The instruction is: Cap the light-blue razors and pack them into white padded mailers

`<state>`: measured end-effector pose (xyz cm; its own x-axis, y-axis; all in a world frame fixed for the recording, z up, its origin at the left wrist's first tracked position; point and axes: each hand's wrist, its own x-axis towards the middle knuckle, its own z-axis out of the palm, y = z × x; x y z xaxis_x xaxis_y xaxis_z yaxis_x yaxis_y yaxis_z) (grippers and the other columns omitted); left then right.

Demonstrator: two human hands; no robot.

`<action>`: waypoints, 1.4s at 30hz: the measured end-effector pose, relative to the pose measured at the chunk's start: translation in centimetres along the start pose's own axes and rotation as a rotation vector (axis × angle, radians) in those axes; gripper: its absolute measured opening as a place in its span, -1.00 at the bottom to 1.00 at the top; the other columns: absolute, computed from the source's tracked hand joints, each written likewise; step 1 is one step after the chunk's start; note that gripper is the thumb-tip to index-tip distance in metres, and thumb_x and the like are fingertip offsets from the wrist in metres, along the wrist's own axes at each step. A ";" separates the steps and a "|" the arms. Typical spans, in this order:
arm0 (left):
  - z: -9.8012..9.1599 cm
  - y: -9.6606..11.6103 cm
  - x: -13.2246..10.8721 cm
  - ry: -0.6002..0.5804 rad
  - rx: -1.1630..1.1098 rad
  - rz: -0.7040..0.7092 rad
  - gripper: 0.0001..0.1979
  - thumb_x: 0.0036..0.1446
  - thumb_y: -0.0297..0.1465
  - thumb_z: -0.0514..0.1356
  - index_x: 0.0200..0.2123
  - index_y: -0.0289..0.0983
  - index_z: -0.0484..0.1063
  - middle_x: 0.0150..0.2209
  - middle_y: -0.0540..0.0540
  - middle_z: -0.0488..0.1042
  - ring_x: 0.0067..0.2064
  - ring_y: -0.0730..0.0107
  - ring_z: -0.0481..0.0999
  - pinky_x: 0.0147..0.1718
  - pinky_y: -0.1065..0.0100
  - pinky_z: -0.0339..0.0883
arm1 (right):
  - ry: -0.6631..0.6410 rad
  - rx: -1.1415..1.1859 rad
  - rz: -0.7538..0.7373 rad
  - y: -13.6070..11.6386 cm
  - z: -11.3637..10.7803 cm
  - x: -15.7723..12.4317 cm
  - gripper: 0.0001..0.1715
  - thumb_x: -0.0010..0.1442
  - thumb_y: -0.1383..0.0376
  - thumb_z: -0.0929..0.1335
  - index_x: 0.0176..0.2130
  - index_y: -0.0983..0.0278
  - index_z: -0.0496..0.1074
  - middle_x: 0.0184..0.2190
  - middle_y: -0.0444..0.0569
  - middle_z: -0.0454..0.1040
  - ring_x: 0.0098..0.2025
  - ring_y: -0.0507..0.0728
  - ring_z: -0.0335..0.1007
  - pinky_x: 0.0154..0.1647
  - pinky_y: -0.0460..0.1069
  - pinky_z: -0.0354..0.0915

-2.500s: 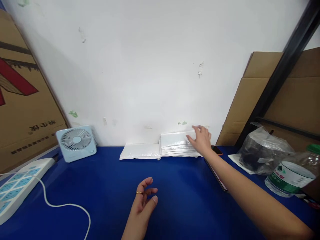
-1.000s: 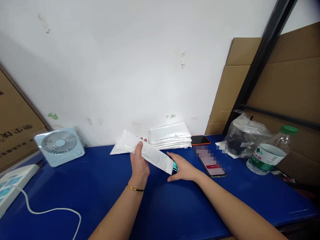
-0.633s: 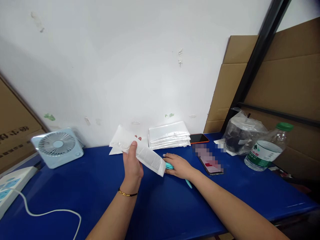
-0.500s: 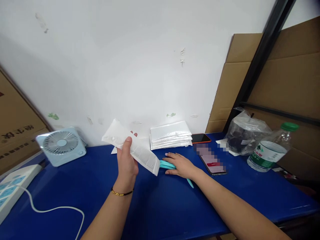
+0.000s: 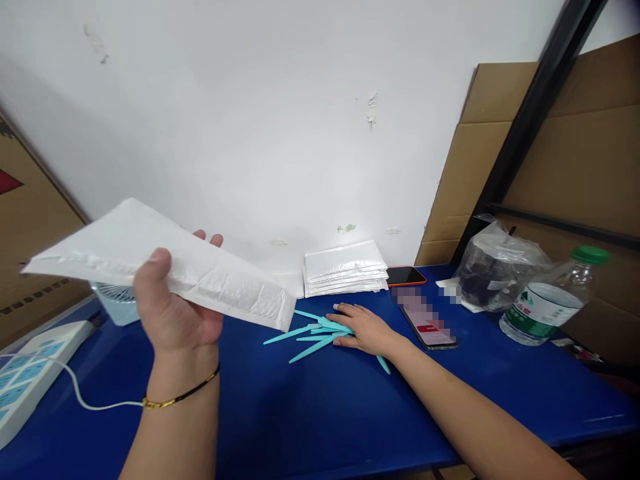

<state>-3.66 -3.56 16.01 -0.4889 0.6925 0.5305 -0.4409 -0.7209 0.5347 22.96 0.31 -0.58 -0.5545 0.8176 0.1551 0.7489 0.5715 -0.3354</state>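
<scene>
My left hand [image 5: 175,303] is closed around a white padded envelope [image 5: 220,270], thumb on the near face and fingertips showing past the far edge. The envelope is raised and slanted, its lower right corner close to several slender turquoise sticks with tapered ends [image 5: 313,337]. These lie fanned out on the blue tabletop [image 5: 300,413]. My right hand [image 5: 367,329] rests over their right part with its fingers stretched out. One tapered end [image 5: 383,364] shows past the wrist side. What lies under the palm is hidden.
Against the wall stands a stack of white padded envelopes [image 5: 346,268]. Two phones, one orange-edged [image 5: 407,275] and one lit [image 5: 427,323], lie right of it. Farther right are a bagged cup [image 5: 493,267] and a bottle [image 5: 545,300]. A fan [image 5: 116,307] and power strip [image 5: 45,373] stand left.
My left hand has drawn the envelope left and nearer, away from the turquoise sticks. Their left ends, bunched at the envelope before, now spread apart on the table. My right hand has hardly moved.
</scene>
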 end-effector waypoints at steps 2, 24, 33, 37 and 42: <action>-1.1 -0.3 0.6 0.006 -0.016 0.004 -0.65 -0.02 -0.42 0.07 -0.10 -0.32 0.30 -0.30 -0.05 0.39 -0.10 0.31 0.40 0.03 0.05 0.22 | -0.017 0.000 -0.017 -0.2 -0.3 0.0 -0.31 0.08 -0.14 0.20 0.16 -0.01 0.12 0.21 -0.09 0.07 0.24 0.28 -0.11 0.19 0.20 -0.09; -10.6 -11.4 -3.7 0.370 1.001 -0.147 -0.25 -0.10 -0.35 0.24 0.15 -0.24 -0.02 0.17 -0.19 0.06 0.15 0.22 0.14 0.13 0.23 0.03 | 0.309 0.120 0.052 -0.4 -2.9 -1.7 -0.70 0.22 0.23 0.17 -0.19 0.22 0.43 -0.26 0.00 0.44 -0.20 0.12 0.34 -0.20 0.00 0.25; -9.8 -13.1 -3.1 -1.023 1.419 -0.360 -0.65 -0.09 -0.36 0.17 -0.15 -0.13 0.43 -0.04 -0.04 0.36 0.00 0.21 0.31 0.00 0.27 0.17 | 0.131 0.266 0.094 1.5 -1.9 -1.0 -0.74 0.14 0.24 0.26 -0.19 0.19 0.46 -0.27 -0.02 0.34 -0.29 0.08 0.30 -0.31 -0.06 0.24; -10.6 -14.6 -2.5 -0.995 1.625 -0.338 -0.61 -0.12 -0.21 0.21 -0.16 -0.16 0.41 -0.12 -0.09 0.38 -0.04 0.14 0.32 -0.11 0.26 0.22 | 0.062 0.312 0.070 1.3 -1.4 -0.4 -0.81 0.05 0.20 0.34 -0.32 0.23 0.47 -0.31 -0.05 0.31 -0.29 0.07 0.27 -0.34 -0.08 0.22; -9.2 -14.5 -2.9 -0.884 1.761 -0.190 -0.61 -0.04 -0.21 0.16 -0.11 -0.18 0.39 -0.09 -0.12 0.37 -0.03 0.10 0.28 -0.16 0.24 0.20 | 0.012 0.370 0.032 1.7 -1.4 -0.5 -0.84 0.00 0.21 0.37 -0.42 0.27 0.45 -0.35 -0.09 0.30 -0.32 0.05 0.25 -0.35 -0.09 0.20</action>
<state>-2.78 4.59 0.69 0.1559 0.9622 0.2233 0.9403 -0.2138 0.2647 25.03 0.98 0.02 -0.5271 0.8367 0.1491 0.5830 0.4836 -0.6529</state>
